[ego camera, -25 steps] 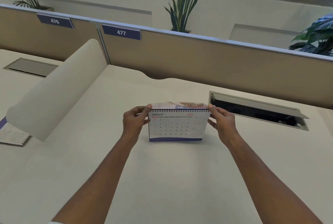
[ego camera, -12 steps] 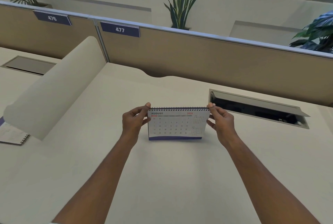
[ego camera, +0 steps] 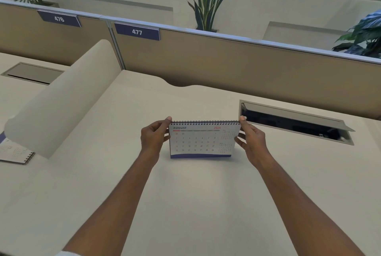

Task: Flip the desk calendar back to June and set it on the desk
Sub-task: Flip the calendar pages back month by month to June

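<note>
At the middle of the cream desk (ego camera: 185, 204) stands the white spiral-bound calendar (ego camera: 203, 142), left hand (ego camera: 153, 139) and right hand (ego camera: 250, 142) pinching its top corners. The page lifted a second ago has settled; August shows, so probably two flips remain.

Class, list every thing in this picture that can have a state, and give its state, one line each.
Desk calendar: upright on the desk, open at August.
Left hand: pinches the calendar's top left corner.
Right hand: pinches its top right corner.
Right cable hatch: lid open.
Left cable hatch: lid nearly shut.
</note>
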`<state>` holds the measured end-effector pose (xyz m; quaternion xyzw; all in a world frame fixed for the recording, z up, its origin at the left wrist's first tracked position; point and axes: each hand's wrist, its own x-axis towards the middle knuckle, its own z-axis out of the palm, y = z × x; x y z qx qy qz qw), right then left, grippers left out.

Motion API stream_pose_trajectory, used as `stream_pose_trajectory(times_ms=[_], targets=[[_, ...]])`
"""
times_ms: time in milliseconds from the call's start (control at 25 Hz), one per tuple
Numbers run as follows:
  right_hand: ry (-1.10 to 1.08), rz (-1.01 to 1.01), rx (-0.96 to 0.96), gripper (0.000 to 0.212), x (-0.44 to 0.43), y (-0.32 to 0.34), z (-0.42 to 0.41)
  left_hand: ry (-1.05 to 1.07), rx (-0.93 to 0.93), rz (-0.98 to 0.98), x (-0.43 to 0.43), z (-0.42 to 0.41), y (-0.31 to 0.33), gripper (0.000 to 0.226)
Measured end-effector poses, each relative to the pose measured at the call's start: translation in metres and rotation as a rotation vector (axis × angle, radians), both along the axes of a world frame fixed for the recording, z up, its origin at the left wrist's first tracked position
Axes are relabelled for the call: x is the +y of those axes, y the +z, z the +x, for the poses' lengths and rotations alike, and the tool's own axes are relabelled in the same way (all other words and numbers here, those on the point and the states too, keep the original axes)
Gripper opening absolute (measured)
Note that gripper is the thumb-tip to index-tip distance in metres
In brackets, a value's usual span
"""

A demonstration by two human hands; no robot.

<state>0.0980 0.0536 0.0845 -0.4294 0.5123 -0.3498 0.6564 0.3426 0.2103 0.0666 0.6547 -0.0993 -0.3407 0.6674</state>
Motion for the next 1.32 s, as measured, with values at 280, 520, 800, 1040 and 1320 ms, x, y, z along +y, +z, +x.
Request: stream_pose_trajectory(times_ms=[280,520,800,1040,1320], targets=[[-0.007,-0.037,0.070,0.051,0.004,-0.008,-0.007,0.049,0.029,-0.013,0.006,-0.002,-0.012,0.041],[-0.057,-0.017,0.210,0.009,0.010,-0.048,-0.025,0.111,0.038,0.074,0.029,-0.008,-0.044,0.007],[0.019,-0.064,0.336,0.015,0.030,-0.071,-0.029,0.006,-0.151,0.246,0.048,-0.031,-0.062,0.014],[-0.019,-0.120,0.339,0.013,0.037,-0.071,-0.029,-0.014,-0.187,0.251,0.052,-0.037,-0.060,0.018],[-0.059,-0.090,0.290,0.013,0.043,-0.068,-0.032,-0.012,-0.075,0.190,0.054,-0.037,-0.059,0.019]])
